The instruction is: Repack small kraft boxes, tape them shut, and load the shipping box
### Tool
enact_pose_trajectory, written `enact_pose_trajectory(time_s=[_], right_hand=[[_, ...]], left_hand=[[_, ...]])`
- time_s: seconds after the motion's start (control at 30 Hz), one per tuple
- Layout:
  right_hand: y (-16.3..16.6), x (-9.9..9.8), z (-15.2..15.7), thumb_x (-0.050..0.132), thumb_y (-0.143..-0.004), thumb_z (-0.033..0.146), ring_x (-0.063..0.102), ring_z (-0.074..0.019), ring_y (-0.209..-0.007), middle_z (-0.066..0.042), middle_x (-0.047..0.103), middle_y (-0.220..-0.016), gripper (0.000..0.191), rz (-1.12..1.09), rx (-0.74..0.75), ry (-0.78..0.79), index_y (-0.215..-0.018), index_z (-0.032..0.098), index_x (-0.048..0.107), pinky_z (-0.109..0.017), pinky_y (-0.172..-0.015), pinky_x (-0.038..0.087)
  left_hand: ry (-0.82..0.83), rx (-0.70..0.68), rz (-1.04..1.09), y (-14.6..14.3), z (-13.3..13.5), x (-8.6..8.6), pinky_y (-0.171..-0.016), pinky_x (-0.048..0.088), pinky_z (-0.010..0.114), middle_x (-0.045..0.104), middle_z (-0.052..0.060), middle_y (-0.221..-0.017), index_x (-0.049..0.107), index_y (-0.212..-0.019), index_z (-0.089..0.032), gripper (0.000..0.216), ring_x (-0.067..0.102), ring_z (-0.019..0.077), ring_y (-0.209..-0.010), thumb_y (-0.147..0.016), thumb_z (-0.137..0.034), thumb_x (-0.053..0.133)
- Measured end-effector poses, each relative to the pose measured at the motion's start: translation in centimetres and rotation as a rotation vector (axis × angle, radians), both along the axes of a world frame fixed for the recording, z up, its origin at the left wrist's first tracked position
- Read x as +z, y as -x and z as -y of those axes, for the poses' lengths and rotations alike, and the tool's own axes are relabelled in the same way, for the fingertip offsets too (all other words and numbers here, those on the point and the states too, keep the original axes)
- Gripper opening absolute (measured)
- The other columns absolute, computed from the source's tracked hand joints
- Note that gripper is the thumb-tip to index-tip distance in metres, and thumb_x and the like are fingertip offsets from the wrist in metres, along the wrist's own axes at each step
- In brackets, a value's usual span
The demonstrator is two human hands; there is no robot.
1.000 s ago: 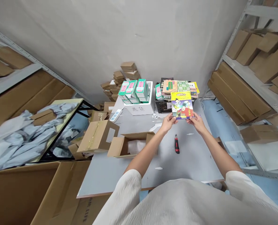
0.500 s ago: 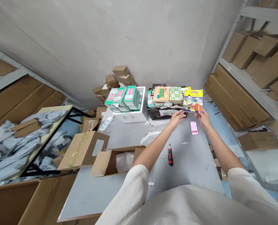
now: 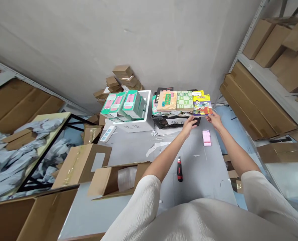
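Both my hands hold a yellow picture book [image 3: 202, 105] by its lower edge, at the far right of a row of books on top of a black basket [image 3: 169, 122]. My left hand [image 3: 191, 125] pinches the lower left corner and my right hand [image 3: 214, 119] grips the lower right corner. The book lies nearly flat beside a green chequered book [image 3: 185, 100] and a tan book [image 3: 167, 101]. A pink phone [image 3: 207, 138] lies on the grey table [image 3: 128, 150] just below my right hand.
A red and black utility knife [image 3: 179, 169] lies mid-table. A white crate [image 3: 138, 125] of green and pink boxes stands left of the basket. An open cardboard box [image 3: 118, 179] sits near the front left. Shelves of cartons [image 3: 254, 97] line the right; grey bags fill the left.
The book moved away from me and to the right, from above the table to the top of the stack on the basket. It tilted from upright towards flat.
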State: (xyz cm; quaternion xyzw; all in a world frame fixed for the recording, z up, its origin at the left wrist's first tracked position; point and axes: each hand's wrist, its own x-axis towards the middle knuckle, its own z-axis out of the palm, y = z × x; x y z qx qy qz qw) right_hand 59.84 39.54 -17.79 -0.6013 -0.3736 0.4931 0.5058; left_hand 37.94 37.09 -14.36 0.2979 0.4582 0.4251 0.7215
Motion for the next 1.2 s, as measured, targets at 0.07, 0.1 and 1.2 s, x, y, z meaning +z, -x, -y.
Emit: enact_pose_trajectory(time_s=[0.07, 0.1, 1.2], right_hand=[[0.4, -0.2, -0.7, 0.084, -0.072, 0.067, 0.061, -0.0154, -0.064, 0.001, 0.071, -0.075, 0.067, 0.001, 0.018, -0.019, -0.122, 0.025, 0.068, -0.029, -0.065, 0.049], [0.6, -0.2, -1.1, 0.085, -0.072, 0.068, 0.061, -0.0155, -0.064, 0.001, 0.071, -0.075, 0.069, 0.003, 0.023, -0.025, -0.123, 0.025, 0.068, -0.029, -0.065, 0.049], [12.2, -0.7, 14.8, 0.077, -0.079, 0.075, 0.062, -0.0176, -0.07, -0.003, 0.076, -0.087, 0.088, 0.1, 0.157, 0.004, -0.148, 0.024, 0.06, -0.033, -0.069, 0.052]], left_hand=[[-0.009, 0.016, -0.014, 0.1, -0.3, 0.0, -0.118, 0.049, 0.051, 0.052, 0.012, -0.172, 0.071, -0.143, -0.031, 0.067, 0.056, 0.0355, -0.152, -0.079, -0.021, 0.087], [-0.012, 0.021, -0.022, 0.1, -0.4, 0.1, -0.118, 0.049, 0.051, 0.052, 0.012, -0.172, 0.071, -0.144, -0.031, 0.068, 0.056, 0.0355, -0.153, -0.079, -0.021, 0.086], [-0.079, -0.052, -0.265, 14.4, 12.3, 0.4, -0.106, 0.054, 0.044, 0.073, 0.012, -0.144, 0.075, -0.122, -0.025, 0.04, 0.071, 0.0277, -0.128, -0.083, -0.029, 0.076]])
